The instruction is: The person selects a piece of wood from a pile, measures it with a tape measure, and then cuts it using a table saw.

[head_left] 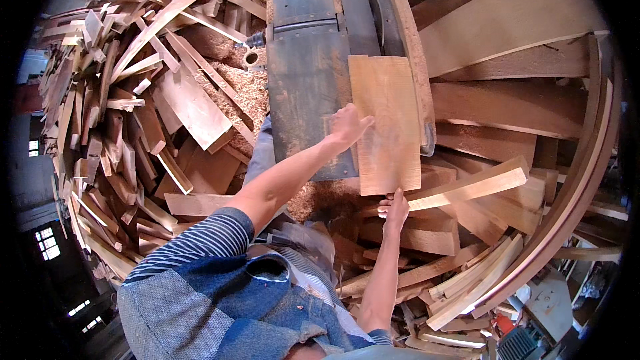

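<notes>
Nearest, a blue denim apron (220, 307). The right hand (393, 210) has its fingers pinching the near edge of a flat wooden board (385, 123); the left hand (348, 127) presses spread fingers on its left side. The board lies on the saw counter (307, 87), apparently mid-feed; pushing steadily forward seems needed.

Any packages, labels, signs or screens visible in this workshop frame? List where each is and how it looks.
None can be made out: no package, label, sign or screen shows.
In view instead: a flat pale wooden board on the grey metal saw table, with the left hand pressed on the board and the right hand at its near end; heaps of wooden offcuts around.
</notes>
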The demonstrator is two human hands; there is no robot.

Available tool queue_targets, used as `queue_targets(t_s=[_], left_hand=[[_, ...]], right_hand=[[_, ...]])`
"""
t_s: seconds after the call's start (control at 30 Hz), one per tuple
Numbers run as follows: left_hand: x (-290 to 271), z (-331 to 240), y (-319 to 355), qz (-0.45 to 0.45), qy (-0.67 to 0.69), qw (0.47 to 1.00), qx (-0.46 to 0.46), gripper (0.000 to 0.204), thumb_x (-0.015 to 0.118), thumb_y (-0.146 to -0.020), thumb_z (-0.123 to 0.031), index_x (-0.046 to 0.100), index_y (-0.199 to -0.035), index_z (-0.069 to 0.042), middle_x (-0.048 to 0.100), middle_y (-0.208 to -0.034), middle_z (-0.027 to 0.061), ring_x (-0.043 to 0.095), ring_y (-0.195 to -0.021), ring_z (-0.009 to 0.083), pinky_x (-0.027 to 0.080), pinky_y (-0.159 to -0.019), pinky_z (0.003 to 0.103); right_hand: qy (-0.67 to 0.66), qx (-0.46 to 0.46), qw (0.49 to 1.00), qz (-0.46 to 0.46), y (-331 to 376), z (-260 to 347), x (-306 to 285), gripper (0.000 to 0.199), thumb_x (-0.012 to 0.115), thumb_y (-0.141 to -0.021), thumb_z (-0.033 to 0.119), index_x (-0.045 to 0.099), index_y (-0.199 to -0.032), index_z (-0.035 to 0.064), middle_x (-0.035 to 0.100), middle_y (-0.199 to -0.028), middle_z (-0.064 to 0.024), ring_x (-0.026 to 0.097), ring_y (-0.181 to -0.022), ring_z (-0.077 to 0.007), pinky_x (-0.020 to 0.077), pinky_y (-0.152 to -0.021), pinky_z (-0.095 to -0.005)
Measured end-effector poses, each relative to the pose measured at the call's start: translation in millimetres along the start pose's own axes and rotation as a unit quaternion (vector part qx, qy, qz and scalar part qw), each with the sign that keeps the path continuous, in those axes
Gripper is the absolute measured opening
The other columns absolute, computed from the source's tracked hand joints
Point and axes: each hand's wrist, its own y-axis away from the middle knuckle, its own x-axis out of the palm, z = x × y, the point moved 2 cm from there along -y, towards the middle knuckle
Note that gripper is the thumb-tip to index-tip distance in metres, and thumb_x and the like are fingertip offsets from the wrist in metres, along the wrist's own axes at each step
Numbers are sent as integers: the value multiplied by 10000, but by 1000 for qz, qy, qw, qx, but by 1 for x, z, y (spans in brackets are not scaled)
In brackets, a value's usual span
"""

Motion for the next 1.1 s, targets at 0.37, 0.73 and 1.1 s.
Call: queue_targets(t_s=[0.37,0.73,1.1], left_hand=[[3,5,-21,-37,19,999,11,545,793,-801,-424,692,-983,79,726,-949,277,725,-940,414,565,-837,487],[-15,-3,-43,-21,20,1000,-4,570,815,-800,-414,676,-1015,94,732,-951,285,731,-955,422,574,-868,482],[-28,-7,-61,-9,12,1000,-21,567,833,-791,-422,690,-1009,82,733,-970,294,733,-972,413,574,-873,480]], right_hand=[[39,-56,996,-64,-10,23,17,472,533,-1040,370,604,-780,-18,506,-570,-40,449,-452,-113,325,-409,-292],[44,-91,991,-91,-35,31,36,461,559,-1028,382,585,-746,18,466,-517,-8,404,-379,-98,269,-340,-269],[27,-101,990,-91,-39,46,50,465,568,-1031,376,576,-736,16,461,-506,-8,385,-368,-91,258,-333,-265]])
